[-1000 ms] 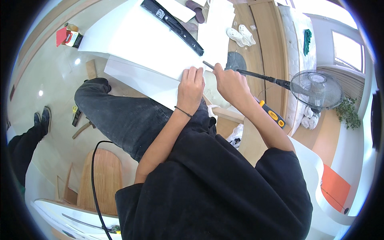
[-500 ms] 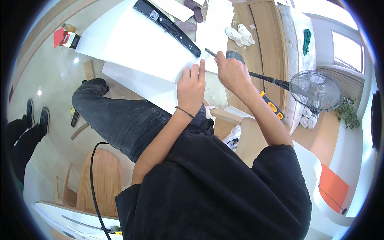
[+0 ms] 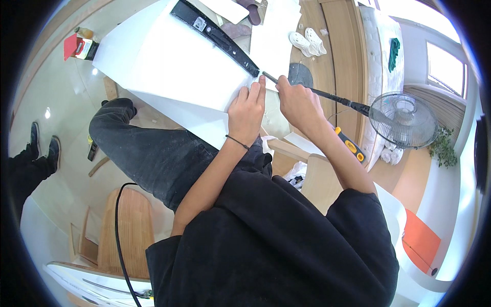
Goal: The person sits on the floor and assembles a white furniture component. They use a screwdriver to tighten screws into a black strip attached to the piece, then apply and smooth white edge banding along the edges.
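Note:
A large white panel [image 3: 153, 66] lies in front of me, and a long black bar [image 3: 215, 35] with a small silver fitting rests on it. My left hand [image 3: 246, 115] lies at the panel's right corner, index finger stretched toward the bar's near end and the other fingers partly bent. From the right, my right hand [image 3: 300, 105] is closed round a thin dark grey rod-shaped tool [image 3: 269, 77]. The tool's tip meets the panel edge beside my left index fingertip and the end of the bar. Its exact kind cannot be made out.
A standing fan [image 3: 403, 118] and a mattress [image 3: 381, 61] are on the right. White clogs [image 3: 308, 43] lie ahead on the floor. A yellow-and-black tool [image 3: 350, 144] is near my right forearm. Another person's shoes [image 3: 53, 152] show at the left, and a wooden board [image 3: 125, 230] at lower left.
My right hand has moved slightly down, bringing the rod's tip down beside my left index fingertip. My left hand stays at the panel's corner. The view has shifted a little.

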Action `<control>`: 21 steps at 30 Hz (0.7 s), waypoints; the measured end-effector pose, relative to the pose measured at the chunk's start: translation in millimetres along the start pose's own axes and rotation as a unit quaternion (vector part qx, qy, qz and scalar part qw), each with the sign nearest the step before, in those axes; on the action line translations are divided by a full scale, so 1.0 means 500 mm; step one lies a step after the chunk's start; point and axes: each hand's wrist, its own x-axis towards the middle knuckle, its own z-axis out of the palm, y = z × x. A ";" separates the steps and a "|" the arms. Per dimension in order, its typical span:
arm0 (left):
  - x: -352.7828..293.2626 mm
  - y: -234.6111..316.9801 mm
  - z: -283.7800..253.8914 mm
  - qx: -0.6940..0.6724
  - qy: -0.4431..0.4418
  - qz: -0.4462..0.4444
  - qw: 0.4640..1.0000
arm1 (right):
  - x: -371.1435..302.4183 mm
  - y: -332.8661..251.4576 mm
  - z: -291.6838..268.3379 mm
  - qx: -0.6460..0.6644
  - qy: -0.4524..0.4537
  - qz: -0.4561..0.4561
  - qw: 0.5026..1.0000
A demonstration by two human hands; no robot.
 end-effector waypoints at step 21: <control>-0.006 -0.002 0.006 0.001 0.006 -0.009 1.000 | 0.018 0.013 0.015 0.015 0.032 -0.002 0.999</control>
